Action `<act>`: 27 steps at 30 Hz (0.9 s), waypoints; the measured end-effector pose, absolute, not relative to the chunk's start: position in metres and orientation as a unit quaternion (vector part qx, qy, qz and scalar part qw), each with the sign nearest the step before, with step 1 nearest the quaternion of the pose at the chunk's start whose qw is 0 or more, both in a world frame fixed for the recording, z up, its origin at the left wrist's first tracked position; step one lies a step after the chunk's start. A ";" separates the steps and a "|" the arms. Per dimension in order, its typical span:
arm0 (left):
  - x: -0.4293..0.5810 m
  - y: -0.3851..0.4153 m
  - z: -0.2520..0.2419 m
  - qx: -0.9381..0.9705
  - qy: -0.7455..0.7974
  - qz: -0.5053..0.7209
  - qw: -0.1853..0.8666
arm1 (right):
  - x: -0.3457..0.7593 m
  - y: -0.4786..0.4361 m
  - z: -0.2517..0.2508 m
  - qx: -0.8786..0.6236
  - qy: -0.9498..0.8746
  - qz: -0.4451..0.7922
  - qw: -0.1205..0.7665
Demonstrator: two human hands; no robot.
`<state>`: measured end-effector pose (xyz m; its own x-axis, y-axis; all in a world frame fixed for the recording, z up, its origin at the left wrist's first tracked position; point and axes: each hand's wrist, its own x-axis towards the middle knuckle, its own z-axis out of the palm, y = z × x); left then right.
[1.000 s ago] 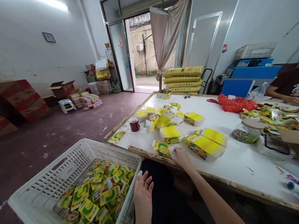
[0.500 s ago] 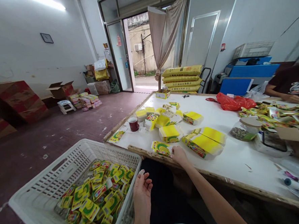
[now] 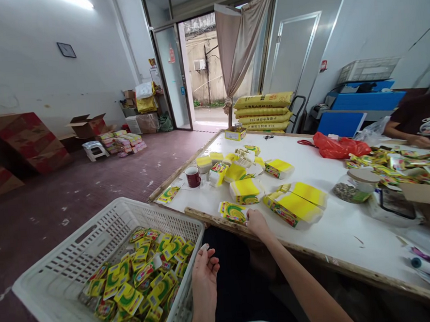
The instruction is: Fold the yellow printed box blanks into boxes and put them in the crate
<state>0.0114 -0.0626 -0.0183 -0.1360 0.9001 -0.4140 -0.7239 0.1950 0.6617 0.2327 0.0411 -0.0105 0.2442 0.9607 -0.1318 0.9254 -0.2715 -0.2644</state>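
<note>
One white-topped table [image 3: 336, 236] takes up the most space; one white crate [image 3: 105, 218] stands just beside its near left corner, filled with yellow-green packets [image 3: 128, 298] that overlap too much to count; at least four yellow sacks [image 3: 263, 113] are stacked beyond the far edge. On the table lie one red bag [image 3: 340, 146], several yellow-topped bundles [image 3: 246, 188], partly hidden by one another, one mug [image 3: 193, 178] and two flat cards, the left card [image 3: 168, 194] near the left corner and the near card [image 3: 232, 212] close to the front edge.

A wooden strip [image 3: 218, 220] borders that front edge; the bare tabletop runs widest to the right of the right forearm, while the near card has bundles close behind it; the crate's open top leaves its packets reachable.

The right hand [image 3: 257, 222] has its fingers bent in, touching the near card's right end; whether they pinch it I cannot tell; the left hand [image 3: 204, 271], loosely curled beside the crate's rim, shows a small white piece [image 3: 205, 247] at the thumb, held or worn, I cannot tell.
</note>
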 end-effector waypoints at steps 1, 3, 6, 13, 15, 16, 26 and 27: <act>0.011 -0.062 -0.018 0.106 0.420 0.626 0.648 | 0.232 0.040 -0.010 -0.788 -0.598 0.132 0.069; 0.011 -0.062 -0.018 0.107 0.420 0.627 0.647 | 0.233 0.039 -0.010 -0.791 -0.594 0.128 0.077; 0.012 -0.061 -0.019 0.106 0.420 0.627 0.648 | 0.235 0.038 -0.008 -0.791 -0.592 0.131 0.082; 0.014 -0.063 -0.018 0.108 0.418 0.617 0.658 | 0.236 0.047 -0.006 -0.784 -0.596 0.160 0.063; 0.014 -0.063 -0.016 0.110 0.420 0.617 0.657 | 0.237 0.050 -0.007 -0.786 -0.594 0.165 0.056; 0.014 -0.063 -0.015 0.109 0.421 0.617 0.656 | 0.238 0.051 -0.008 -0.787 -0.592 0.165 0.053; 0.014 -0.060 -0.025 0.061 0.449 0.625 0.635 | 0.229 0.043 -0.007 -0.761 -0.618 0.148 0.130; 0.014 -0.058 -0.028 0.054 0.444 0.625 0.640 | 0.230 0.044 -0.009 -0.756 -0.622 0.148 0.141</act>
<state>0.0139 -0.0578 -0.0275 -0.1752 0.8481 -0.5000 -0.7515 0.2129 0.6244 0.2297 0.0440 -0.0093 0.1830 0.9819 -0.0487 0.8985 -0.1872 -0.3971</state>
